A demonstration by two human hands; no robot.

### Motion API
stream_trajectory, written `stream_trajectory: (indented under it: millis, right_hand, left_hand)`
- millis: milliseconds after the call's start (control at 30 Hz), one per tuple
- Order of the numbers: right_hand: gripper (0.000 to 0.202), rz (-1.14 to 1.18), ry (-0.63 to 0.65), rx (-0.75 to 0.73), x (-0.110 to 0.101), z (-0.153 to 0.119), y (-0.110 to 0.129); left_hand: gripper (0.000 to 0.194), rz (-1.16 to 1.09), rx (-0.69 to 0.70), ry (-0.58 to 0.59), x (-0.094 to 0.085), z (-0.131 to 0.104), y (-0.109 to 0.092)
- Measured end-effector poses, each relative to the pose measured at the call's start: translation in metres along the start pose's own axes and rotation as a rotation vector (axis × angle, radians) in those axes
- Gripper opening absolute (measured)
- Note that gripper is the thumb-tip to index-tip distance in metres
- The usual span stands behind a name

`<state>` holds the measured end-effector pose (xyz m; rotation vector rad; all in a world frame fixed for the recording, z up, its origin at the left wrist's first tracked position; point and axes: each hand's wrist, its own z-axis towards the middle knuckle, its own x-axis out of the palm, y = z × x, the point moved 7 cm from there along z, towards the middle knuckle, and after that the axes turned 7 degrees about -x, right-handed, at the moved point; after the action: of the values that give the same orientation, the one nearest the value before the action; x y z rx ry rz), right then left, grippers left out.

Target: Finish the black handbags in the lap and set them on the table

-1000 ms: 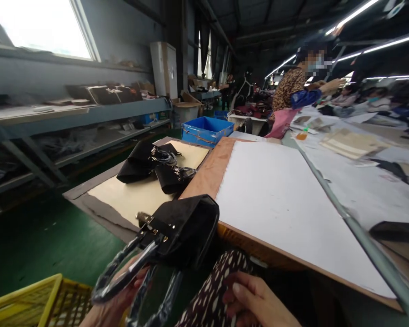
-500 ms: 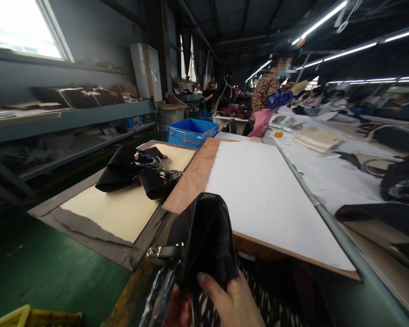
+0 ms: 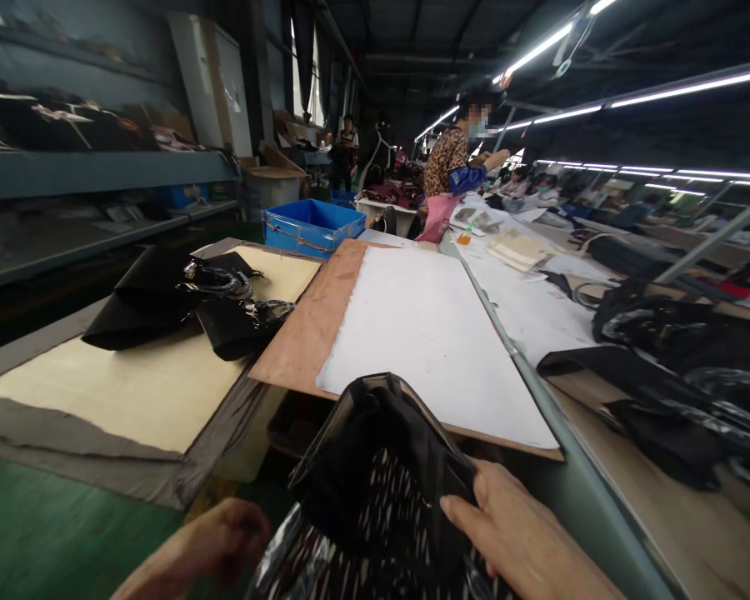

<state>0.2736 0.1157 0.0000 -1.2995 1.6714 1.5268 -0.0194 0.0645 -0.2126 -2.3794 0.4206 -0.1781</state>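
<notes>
Gripping the open black bag at its right edge, the right hand pinched it low before the counter; the left hand curled beside it, grip unclear.

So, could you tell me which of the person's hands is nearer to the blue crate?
Left. The left hand lies low on the blue crate's side of the held black bag; the right hand grips the bag's far edge.

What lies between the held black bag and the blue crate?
In the head view, only the white sheet on its brown board separates black bag from blue crate.
</notes>
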Motion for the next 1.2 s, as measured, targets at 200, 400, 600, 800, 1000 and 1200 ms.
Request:
stream_trajectory:
  millis: [200, 400, 600, 800, 1000, 1200]
  right_hand:
    - [0.016, 0.004, 0.047, 0.035, 0.016, 0.000, -0.006]
    - [0.019, 0.133, 0.085, 0.135, 0.018, -0.007, -0.014]
    - [0.017, 0.395, 0.239, 0.147, 0.025, -0.007, -0.035]
    - [0.011, 0.674, 0.401, 0.021, 0.066, 0.024, -0.058]
    - [0.023, 0.585, 0.298, -0.082, 0.074, 0.032, -0.067]
    - [0.042, 0.280, -0.180, -0.028, 0.052, 0.018, -0.062]
  left_hand:
    - [0.022, 0.391, 0.564, -0.605, -0.025, -0.082, -0.149]
    - [0.034, 0.778, 1.136, -0.309, 0.092, -0.066, -0.237]
    - [0.003, 0.807, 1.111, -0.143, 0.100, -0.040, -0.253]
    - [0.005, 0.812, 0.852, 0.055, 0.099, -0.013, -0.235]
    - [0.007, 0.713, 0.652, -0.106, 0.093, 0.023, -0.218]
    - [0.009, 0.655, 0.627, -0.149, 0.092, 0.032, -0.222]
